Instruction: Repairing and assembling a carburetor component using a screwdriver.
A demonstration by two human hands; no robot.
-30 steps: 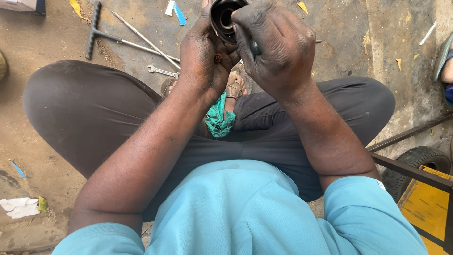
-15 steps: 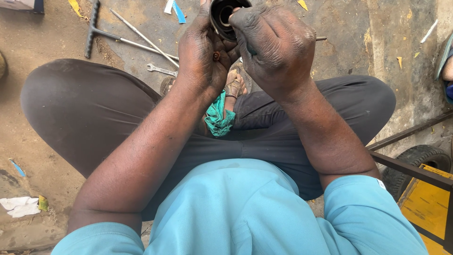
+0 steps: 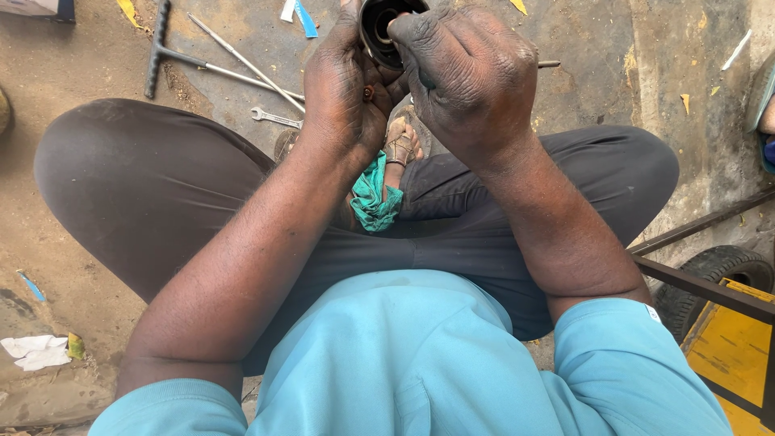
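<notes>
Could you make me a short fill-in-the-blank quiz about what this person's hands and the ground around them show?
1. Both hands, left hand and right hand, hold a dark round metal ____.
2. On the ground beyond the left knee lies a small silver ____ beside the long metal rods.
3. The cloth tucked between the legs is ____ in colour.
4. The person's shirt is light ____.

Missing words: part; wrench; green; blue

- dirty concrete floor [image 3: 613, 89] carrying everything
- T-handle wrench [image 3: 173, 55] lying top left
- small spanner [image 3: 274, 119] lying near it
- crumpled white paper [image 3: 34, 352] sitting lower left
- black tyre [image 3: 714, 270] resting right
</notes>
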